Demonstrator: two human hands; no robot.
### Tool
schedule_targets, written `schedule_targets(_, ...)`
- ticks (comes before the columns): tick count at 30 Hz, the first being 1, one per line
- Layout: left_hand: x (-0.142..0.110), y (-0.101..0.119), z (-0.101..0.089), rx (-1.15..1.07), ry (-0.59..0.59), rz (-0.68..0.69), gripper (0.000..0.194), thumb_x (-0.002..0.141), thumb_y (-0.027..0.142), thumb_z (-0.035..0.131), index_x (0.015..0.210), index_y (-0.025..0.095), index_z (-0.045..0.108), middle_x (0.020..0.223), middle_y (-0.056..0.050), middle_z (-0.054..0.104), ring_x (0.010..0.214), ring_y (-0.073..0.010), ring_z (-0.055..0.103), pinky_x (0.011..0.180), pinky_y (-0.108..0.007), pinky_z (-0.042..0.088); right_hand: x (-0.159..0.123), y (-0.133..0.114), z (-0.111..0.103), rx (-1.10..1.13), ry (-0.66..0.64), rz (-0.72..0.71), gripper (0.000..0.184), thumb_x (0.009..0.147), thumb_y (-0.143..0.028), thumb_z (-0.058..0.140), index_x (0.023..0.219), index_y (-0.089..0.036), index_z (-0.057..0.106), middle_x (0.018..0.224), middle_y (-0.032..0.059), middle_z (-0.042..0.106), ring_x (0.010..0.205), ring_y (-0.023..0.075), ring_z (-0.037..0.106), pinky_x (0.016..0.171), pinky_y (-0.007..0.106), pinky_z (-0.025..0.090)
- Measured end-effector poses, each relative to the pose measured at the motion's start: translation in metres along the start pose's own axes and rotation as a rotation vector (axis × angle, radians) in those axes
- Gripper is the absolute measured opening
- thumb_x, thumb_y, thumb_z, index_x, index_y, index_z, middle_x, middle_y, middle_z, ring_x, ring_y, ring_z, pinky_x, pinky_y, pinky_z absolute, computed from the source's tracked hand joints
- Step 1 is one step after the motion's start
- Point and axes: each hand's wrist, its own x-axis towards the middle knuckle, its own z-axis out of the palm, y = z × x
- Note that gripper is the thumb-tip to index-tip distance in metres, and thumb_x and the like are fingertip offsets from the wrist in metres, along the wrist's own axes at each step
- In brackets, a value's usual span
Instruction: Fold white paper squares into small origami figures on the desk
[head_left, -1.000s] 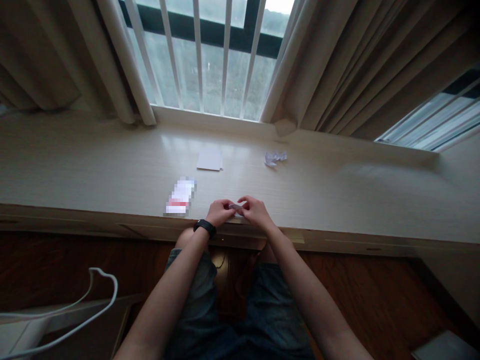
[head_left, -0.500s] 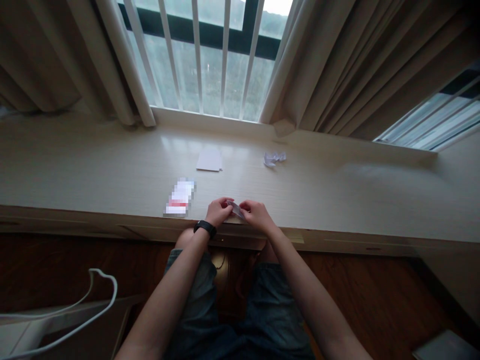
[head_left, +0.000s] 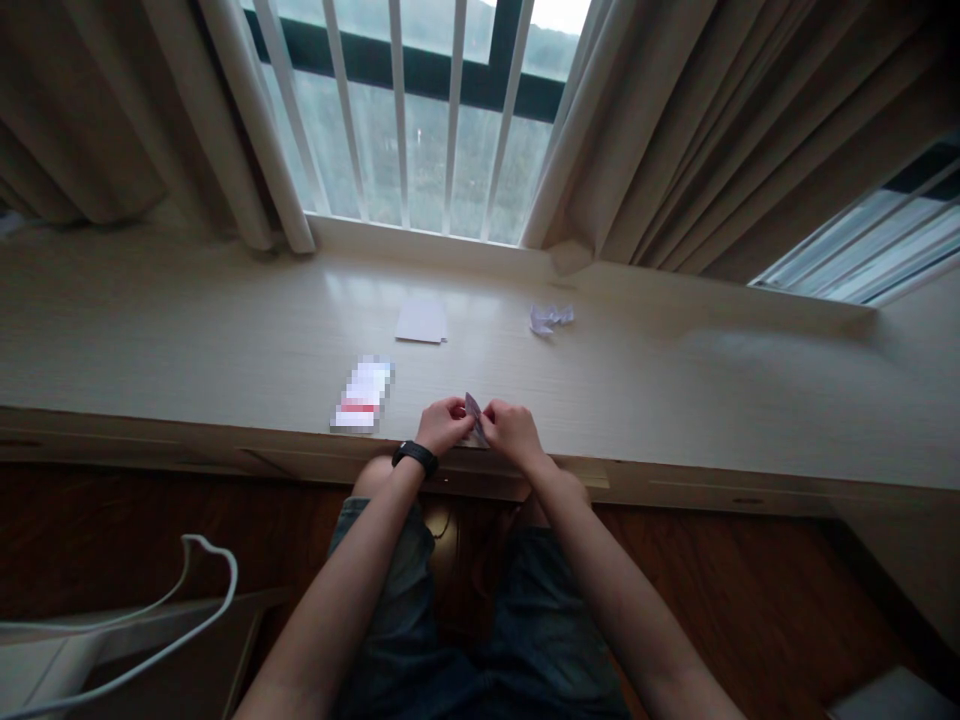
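A small piece of folded paper (head_left: pixel 474 408) is pinched between my two hands, just above the front edge of the white desk (head_left: pixel 675 390). My left hand (head_left: pixel 444 424), with a black band on its wrist, grips the paper's left side. On the other side my right hand (head_left: pixel 510 428) holds it between thumb and fingers. The paper stands tilted, its pointed tip facing away from me. Fingers cover much of its lower part. Left of my hands lies a pixelated phone-like rectangle (head_left: pixel 363 394) with a red band.
Farther back lie a stack of white paper sheets (head_left: pixel 421 320) and several small folded paper pieces (head_left: pixel 550 319). Behind the desk are a barred window (head_left: pixel 427 140) and beige curtains (head_left: pixel 660 130). A white curved cable-like loop (head_left: pixel 234 580) rises at the lower left.
The folded paper has turned more upright, its tip now pointing away from me. My hands have shifted slightly with it; both keep hold of it.
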Motion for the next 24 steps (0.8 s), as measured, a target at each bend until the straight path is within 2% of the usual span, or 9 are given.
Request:
schedule_targets(5, 0.002, -0.002, 0.002, 0.046, -0.023, -0.017, 0.019, 0.073, 0.028, 0.062, 0.089, 0.019, 0.068, 0.073, -0.001, 0.071, 0.056, -0.0126, 0.063, 0.055, -0.021, 0.047, 0.000, 0.005, 0.003, 0.052, 0.023, 0.019, 0.017, 0.085, -0.029, 0.055, 0.073, -0.020, 0.062, 0.070, 0.0063, 0.068, 0.064, 0.0183, 0.060, 0.061, 0.027, 0.034)
schedule_targets(10, 0.003, 0.002, 0.001, 0.192, 0.032, 0.009, 0.017, 0.071, 0.029, 0.064, 0.083, 0.019, 0.071, 0.072, -0.002, 0.071, 0.065, -0.0150, 0.064, 0.059, -0.022, 0.044, -0.002, 0.003, 0.006, 0.085, 0.022, 0.012, 0.011, 0.081, -0.025, 0.056, 0.072, -0.020, 0.059, 0.066, 0.0031, 0.064, 0.061, 0.0159, 0.057, 0.059, 0.025, 0.033)
schedule_targets(17, 0.002, 0.008, 0.001, 0.249, 0.050, 0.028, 0.016, 0.070, 0.031, 0.064, 0.077, 0.019, 0.071, 0.073, -0.003, 0.071, 0.067, -0.0154, 0.063, 0.061, -0.024, 0.041, -0.001, 0.004, 0.007, 0.206, 0.031, 0.026, 0.013, 0.078, -0.026, 0.055, 0.067, -0.020, 0.054, 0.061, -0.0007, 0.058, 0.056, 0.0123, 0.050, 0.055, 0.024, 0.030)
schedule_targets(24, 0.006, 0.003, 0.002, 0.209, -0.015, 0.041, 0.019, 0.074, 0.031, 0.060, 0.082, 0.018, 0.071, 0.075, -0.003, 0.071, 0.069, -0.0150, 0.063, 0.061, -0.023, 0.042, 0.004, 0.017, 0.014, 0.398, 0.009, 0.112, 0.013, 0.070, -0.028, 0.060, 0.064, -0.019, 0.055, 0.061, -0.0023, 0.059, 0.058, 0.0116, 0.053, 0.056, 0.022, 0.036)
